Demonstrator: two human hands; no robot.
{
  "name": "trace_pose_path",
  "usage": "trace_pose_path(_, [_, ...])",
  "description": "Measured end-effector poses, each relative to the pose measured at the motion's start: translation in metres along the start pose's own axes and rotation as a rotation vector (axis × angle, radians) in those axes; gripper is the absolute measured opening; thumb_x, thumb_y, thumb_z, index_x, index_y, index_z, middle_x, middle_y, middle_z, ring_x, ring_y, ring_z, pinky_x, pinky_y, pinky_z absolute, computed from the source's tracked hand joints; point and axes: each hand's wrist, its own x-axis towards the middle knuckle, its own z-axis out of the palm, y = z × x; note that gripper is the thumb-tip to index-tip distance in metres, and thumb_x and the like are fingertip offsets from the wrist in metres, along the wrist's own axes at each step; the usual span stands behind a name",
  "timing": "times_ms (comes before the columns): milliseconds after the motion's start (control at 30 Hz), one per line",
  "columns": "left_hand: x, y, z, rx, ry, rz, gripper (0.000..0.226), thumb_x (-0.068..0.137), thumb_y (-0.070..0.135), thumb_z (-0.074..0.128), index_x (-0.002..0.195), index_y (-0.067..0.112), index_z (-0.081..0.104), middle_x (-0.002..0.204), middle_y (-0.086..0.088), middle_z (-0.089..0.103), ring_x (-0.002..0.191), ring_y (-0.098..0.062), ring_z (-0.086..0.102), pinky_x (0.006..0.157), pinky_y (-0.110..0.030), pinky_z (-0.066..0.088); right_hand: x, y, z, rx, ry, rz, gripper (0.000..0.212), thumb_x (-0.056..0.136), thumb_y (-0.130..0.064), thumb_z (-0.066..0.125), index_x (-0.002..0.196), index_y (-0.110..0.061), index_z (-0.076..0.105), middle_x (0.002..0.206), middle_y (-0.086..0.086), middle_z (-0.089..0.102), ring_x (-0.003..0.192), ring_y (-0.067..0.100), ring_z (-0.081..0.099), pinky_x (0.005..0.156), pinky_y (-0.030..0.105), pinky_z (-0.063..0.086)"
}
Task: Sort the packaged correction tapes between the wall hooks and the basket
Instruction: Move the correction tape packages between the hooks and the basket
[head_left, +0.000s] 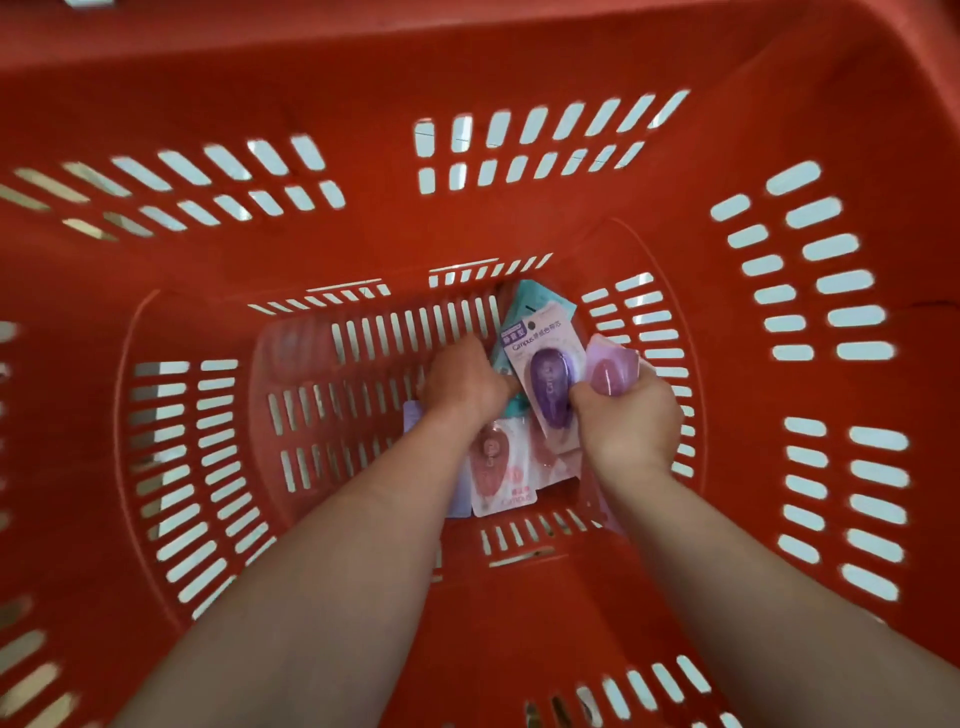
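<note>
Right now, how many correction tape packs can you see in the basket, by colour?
Teal pack: 1
Purple pack: 1
Pink packs: 3, one gripped by the right hand
Lavender pack: 1, mostly hidden
Total: 6 visible; overlaps may hide more.

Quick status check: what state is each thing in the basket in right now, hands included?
basket: upright, packs on its floor.
purple pack: face up, lying over other packs between the hands.
mauve pack: gripped by the right hand.
teal pack: partly covered by the purple pack.
pink pack: face up on the floor, loose.
left hand: fingers curled down among packs; grip hidden.
right hand: fingers curled round the mauve pack.
</note>
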Motion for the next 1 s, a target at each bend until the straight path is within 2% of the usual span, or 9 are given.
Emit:
trace_pose_path(100, [-0.015,-0.004,-0.012,-0.081,-0.045,-0.022,0.028,0.088,0.035,0.071,0.105,0.013,0.071,0.102,-0.006,0.072,0.082,-0.022,0.066,0.060,-0.027,0.048,-0.008,-0.008,-0.007,0.036,0.007,0.045,0.017,0.081,-0.023,0.071,0.096,-0.017,0.066,0.082,-0.002,0.066,0.080,0.026,0.065,0.072,0.034,0.053])
trace_pose_path(200, [-0.048,-0.016,-0.040,-0.372,0.033,-0.117,0.025,0.091,0.026,0.068,0.110,0.009,0.070,0.105,-0.009,0.072,0.082,-0.021,0.068,0.066,-0.029,0.055,-0.022,-0.022,-0.027,0.085,-0.001,0.054,0.013,0.081,-0.022,0.073,0.081,-0.020,0.060,0.074,-0.005,0.062,0.077,0.025,0.066,0.071,0.035,0.055])
trace_pose_path(300, [-0.106,-0.021,-0.076,-0.691,0.065,-0.162,0.018,0.093,0.016,0.066,0.109,0.022,0.061,0.113,-0.010,0.070,0.088,-0.022,0.071,0.075,-0.041,0.061,-0.047,-0.039,-0.055,0.147,-0.026,0.029,0.017,0.078,-0.018,0.075,0.070,-0.016,0.060,0.071,0.002,0.066,0.072,0.029,0.070,0.068,0.043,0.060])
trace_pose_path(400, [-0.174,-0.017,-0.121,-0.763,0.051,-0.046,0.035,0.095,0.010,0.061,0.117,0.035,0.052,0.113,0.005,0.066,0.092,-0.014,0.071,0.067,-0.033,0.061,-0.082,-0.059,-0.091,0.242,-0.124,0.015,0.009,0.078,-0.016,0.077,0.081,-0.014,0.069,0.078,0.003,0.072,0.075,0.021,0.072,0.066,0.040,0.062])
trace_pose_path(533, [-0.261,-0.002,-0.188,-0.588,0.186,0.118,0.047,0.091,0.003,0.062,0.114,0.044,0.061,0.112,0.017,0.066,0.089,0.003,0.067,0.071,-0.019,0.056,-0.130,-0.099,-0.152,0.309,-0.214,-0.052,0.007,0.079,-0.008,0.075,0.080,-0.012,0.070,0.069,-0.003,0.066,0.059,0.003,0.062,0.048,0.015,0.046])
trace_pose_path(633, [-0.326,0.018,-0.233,-0.710,0.122,0.053,0.045,0.087,-0.003,0.065,0.100,0.040,0.071,0.109,0.006,0.071,0.082,-0.002,0.069,0.069,-0.021,0.058,-0.169,-0.135,-0.208,0.311,-0.295,-0.113,0.008,0.078,-0.005,0.075,0.075,-0.008,0.069,0.065,-0.002,0.062,0.047,-0.002,0.051,0.043,0.013,0.041])
trace_pose_path(767, [-0.415,0.041,-0.280,-0.733,-0.058,0.120,0.075,0.076,-0.023,0.063,0.119,0.039,0.065,0.125,0.007,0.063,0.109,-0.003,0.065,0.082,-0.026,0.058,-0.208,-0.181,-0.281,0.329,-0.355,-0.201,0.021,0.081,-0.007,0.075,0.068,-0.018,0.063,0.065,-0.007,0.061,0.052,-0.001,0.055,0.048,0.015,0.045])
trace_pose_path(900, [-0.482,0.072,-0.309,-0.402,0.313,0.248,0.064,0.076,-0.006,0.078,0.103,0.051,0.066,0.111,0.016,0.059,0.110,-0.004,0.059,0.084,-0.025,0.056,-0.237,-0.217,-0.337,0.338,-0.405,-0.281,0.018,0.077,-0.013,0.079,0.073,-0.010,0.062,0.068,0.001,0.056,0.061,0.013,0.050,0.048,0.020,0.041])
trace_pose_path(1000, [-0.530,0.093,-0.337,-0.330,0.446,0.218,0.046,0.078,0.017,0.082,0.095,0.055,0.063,0.094,0.028,0.065,0.095,-0.001,0.063,0.079,-0.032,0.057,-0.262,-0.239,-0.379,0.344,-0.463,-0.374,0.011,0.077,-0.011,0.079,0.084,-0.007,0.071,0.074,0.000,0.070,0.066,0.013,0.063,0.056,0.026,0.053])
